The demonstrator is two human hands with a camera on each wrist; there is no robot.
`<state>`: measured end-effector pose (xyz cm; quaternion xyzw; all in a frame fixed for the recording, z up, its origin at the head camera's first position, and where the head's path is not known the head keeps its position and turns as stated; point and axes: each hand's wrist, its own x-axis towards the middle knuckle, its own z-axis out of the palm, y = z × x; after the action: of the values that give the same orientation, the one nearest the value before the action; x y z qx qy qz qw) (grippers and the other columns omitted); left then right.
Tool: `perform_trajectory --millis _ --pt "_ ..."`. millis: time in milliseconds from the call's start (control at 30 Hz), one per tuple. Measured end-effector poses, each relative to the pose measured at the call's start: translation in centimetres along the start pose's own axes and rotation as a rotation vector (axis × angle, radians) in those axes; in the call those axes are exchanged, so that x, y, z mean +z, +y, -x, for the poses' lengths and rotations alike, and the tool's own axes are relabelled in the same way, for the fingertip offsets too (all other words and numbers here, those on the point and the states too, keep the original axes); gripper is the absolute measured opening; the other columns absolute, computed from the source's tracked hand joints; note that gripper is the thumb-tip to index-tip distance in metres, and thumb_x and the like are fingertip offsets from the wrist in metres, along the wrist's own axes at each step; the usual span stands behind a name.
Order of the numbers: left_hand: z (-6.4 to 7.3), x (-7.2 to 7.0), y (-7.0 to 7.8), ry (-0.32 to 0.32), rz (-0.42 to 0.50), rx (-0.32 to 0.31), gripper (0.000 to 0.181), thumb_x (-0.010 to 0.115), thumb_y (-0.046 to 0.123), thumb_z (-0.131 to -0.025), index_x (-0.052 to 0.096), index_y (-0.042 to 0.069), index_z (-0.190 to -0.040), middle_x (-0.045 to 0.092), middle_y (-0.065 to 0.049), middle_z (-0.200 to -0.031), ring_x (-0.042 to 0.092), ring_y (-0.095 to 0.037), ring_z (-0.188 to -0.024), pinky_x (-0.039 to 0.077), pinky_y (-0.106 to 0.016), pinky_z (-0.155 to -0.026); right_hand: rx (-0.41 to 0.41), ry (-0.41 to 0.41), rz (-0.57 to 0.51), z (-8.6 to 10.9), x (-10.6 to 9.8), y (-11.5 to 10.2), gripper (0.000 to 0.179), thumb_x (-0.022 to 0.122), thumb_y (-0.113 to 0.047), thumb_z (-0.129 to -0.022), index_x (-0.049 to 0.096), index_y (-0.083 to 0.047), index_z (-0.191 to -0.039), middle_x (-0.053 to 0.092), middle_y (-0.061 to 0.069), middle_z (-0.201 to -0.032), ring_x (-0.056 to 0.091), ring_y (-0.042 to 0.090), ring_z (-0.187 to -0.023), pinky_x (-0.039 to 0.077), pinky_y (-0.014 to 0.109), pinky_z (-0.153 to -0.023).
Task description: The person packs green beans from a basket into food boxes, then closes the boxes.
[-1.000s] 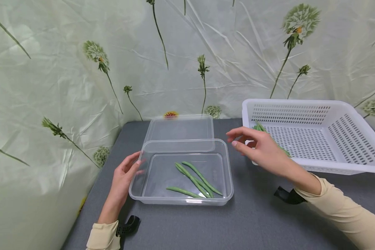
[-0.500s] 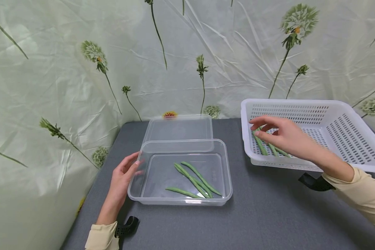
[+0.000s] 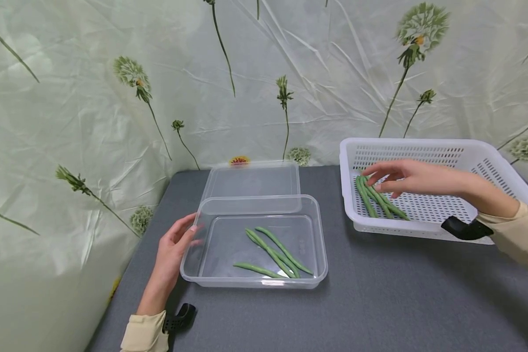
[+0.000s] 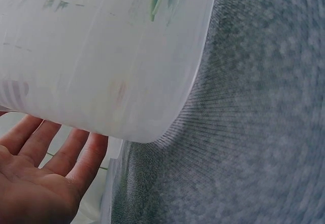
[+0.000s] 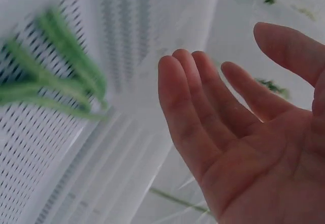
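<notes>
In the head view, a clear plastic container holds several green beans. My left hand rests against its left end, fingers loosely extended with their tips at the wall. The left wrist view shows that palm and the fingers reaching up to the cloudy side of the container. My right hand hovers inside a white basket, over several more green beans at its left end. Seen from the right wrist, the right hand has relaxed fingers with nothing between them, and the beans lie apart from it.
Behind the container lies a clear lid, partly overlapped by it. A grey cloth covers the table. Close behind hangs a pale sheet with dandelion prints, also along the left side.
My right hand has moved right from the gap beside the container into the basket, over the green beans. My left hand and the container have stayed in place.
</notes>
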<state>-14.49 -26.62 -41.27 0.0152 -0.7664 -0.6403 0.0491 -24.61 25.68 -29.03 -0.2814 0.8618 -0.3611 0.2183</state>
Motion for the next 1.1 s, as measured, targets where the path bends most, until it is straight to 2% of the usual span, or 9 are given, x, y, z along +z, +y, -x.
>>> perform_trajectory --millis 100,267,500,667,867,1100 --pt "0.0 0.0 0.1 -0.001 0.000 0.000 0.045 0.054 0.024 -0.103 0.047 0.006 -0.143 0.048 -0.012 -0.145 0.057 -0.017 -0.121 0.054 -0.032 -0.086 0.028 -0.026 -0.005 -0.5 -0.8 1.2 0.047 0.060 -0.015 -0.099 0.046 0.000 -0.142 0.059 0.017 -0.127 0.063 0.014 -0.101 0.056 0.039 -0.079" --pt "-0.1 -0.1 -0.1 -0.001 -0.001 0.001 0.045 0.055 0.026 -0.103 0.047 0.006 -0.143 0.048 -0.012 -0.145 0.057 -0.016 -0.121 0.054 -0.031 -0.086 0.041 -0.020 0.024 -1.7 -1.7 3.6 0.049 0.060 -0.009 -0.099 0.041 0.007 -0.141 0.059 0.023 -0.124 0.064 0.013 -0.097 0.056 0.039 -0.075" --pt "-0.1 -0.1 -0.3 -0.003 -0.018 0.008 0.047 0.056 0.029 -0.102 0.047 0.007 -0.144 0.048 -0.011 -0.145 0.056 -0.021 -0.124 0.054 -0.033 -0.086 0.116 -0.030 0.043 -3.2 -2.5 6.2 0.049 0.062 -0.006 -0.097 0.042 0.009 -0.139 0.062 0.021 -0.119 0.064 0.024 -0.096 0.056 0.038 -0.072" --pt "-0.1 0.0 -0.1 -0.003 -0.014 -0.005 0.047 0.055 0.028 -0.103 0.047 0.007 -0.144 0.048 -0.010 -0.145 0.055 -0.021 -0.124 0.054 -0.033 -0.086 0.164 -0.054 -0.012 -4.0 -2.0 8.1 0.047 0.064 -0.004 -0.094 0.046 0.011 -0.135 0.063 0.020 -0.114 0.064 0.025 -0.095 0.057 0.038 -0.072" --pt "-0.2 -0.1 -0.2 0.000 -0.015 -0.011 0.046 0.055 0.027 -0.103 0.047 0.007 -0.144 0.048 -0.011 -0.145 0.056 -0.020 -0.123 0.054 -0.033 -0.086 0.199 -0.126 -0.074 -4.8 -1.1 9.6 0.057 0.067 -0.006 -0.093 0.039 0.014 -0.138 0.061 0.020 -0.114 0.065 0.024 -0.092 0.058 0.040 -0.074" --pt "-0.2 -0.1 -0.3 -0.004 -0.015 -0.006 0.047 0.055 0.029 -0.103 0.048 0.008 -0.144 0.048 -0.010 -0.146 0.056 -0.018 -0.123 0.054 -0.033 -0.086 0.220 -0.069 -0.017 -5.7 -0.1 9.9 0.058 0.074 -0.009 -0.088 0.043 0.010 -0.134 0.059 0.013 -0.103 0.060 0.021 -0.081 0.056 0.038 -0.064"
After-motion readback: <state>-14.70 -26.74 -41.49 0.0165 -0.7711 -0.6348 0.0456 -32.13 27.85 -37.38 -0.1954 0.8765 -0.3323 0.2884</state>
